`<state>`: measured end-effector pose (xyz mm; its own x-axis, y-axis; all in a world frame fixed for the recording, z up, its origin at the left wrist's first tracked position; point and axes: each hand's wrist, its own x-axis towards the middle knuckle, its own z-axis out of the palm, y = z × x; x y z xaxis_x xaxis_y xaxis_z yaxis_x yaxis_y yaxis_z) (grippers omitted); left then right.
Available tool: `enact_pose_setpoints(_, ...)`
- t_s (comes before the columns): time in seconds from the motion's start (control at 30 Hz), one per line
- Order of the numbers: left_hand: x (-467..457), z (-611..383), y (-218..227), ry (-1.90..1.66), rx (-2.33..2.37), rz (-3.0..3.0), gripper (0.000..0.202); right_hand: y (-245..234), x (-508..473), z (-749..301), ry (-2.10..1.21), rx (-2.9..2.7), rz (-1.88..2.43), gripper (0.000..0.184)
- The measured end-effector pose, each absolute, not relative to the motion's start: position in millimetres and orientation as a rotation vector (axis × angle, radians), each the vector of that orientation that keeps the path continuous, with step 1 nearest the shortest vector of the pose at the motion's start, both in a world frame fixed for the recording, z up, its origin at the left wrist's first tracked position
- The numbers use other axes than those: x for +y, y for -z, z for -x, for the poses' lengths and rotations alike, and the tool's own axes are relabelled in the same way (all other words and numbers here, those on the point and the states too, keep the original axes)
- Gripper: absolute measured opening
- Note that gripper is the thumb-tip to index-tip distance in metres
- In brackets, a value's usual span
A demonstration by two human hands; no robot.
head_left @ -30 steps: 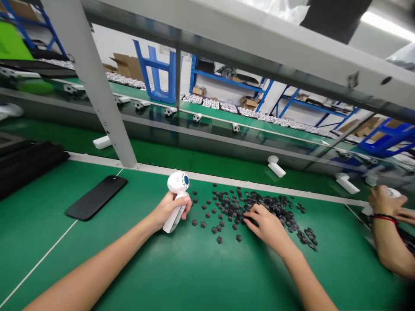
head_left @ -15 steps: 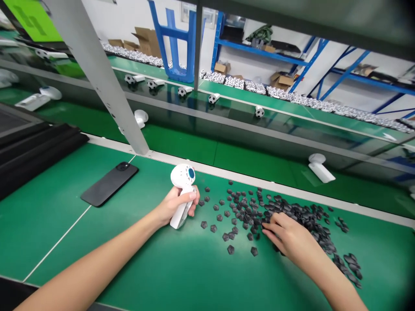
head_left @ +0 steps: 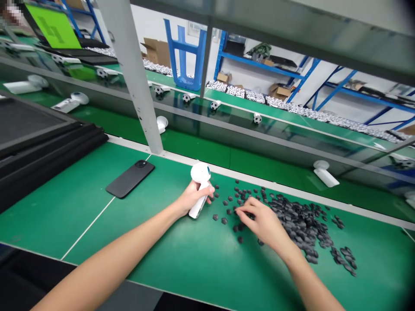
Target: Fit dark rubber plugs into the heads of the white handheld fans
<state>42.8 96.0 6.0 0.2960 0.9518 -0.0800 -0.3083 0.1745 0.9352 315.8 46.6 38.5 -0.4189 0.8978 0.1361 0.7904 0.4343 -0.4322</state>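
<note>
left hand (head_left: 191, 198) gripped white handheld device (head_left: 200, 172), fingers curled; right hand (head_left: 264, 222) fingers bunched at 3 o'clock; a hasty sweep could scatter black pieces (head_left: 300, 226).

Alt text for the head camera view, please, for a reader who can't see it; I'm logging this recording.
A person's left hand grips a white handheld device with a round head, while the right hand rests its fingers among scattered small black pieces on a green workbench. A black phone lies further left.
</note>
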Motion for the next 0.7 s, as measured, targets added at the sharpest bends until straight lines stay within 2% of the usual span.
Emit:
enact_pose_setpoints(0.1,99.2,-40.4,-0.3,-1.090,0.834,-0.987,0.036,-33.7,58.7,-269.3,-0.460,-2.394,1.469,0.026)
enact_pose_setpoints(0.3,102.0,-37.0,4.6,-1.074,0.776,-0.976,0.046,-19.6,57.8,-250.3,-0.130,-2.365,1.604,0.022)
enact_pose_setpoints(0.5,99.0,-34.8,0.9,-1.028,0.722,-0.931,0.066,-19.0,51.0,-263.6,-0.212,-2.461,1.413,0.029)
enact_pose_setpoints(0.7,100.7,-34.8,-1.1,-0.980,0.679,-0.942,0.050,-11.5,58.2,-262.9,-0.216,-2.477,1.340,0.028)
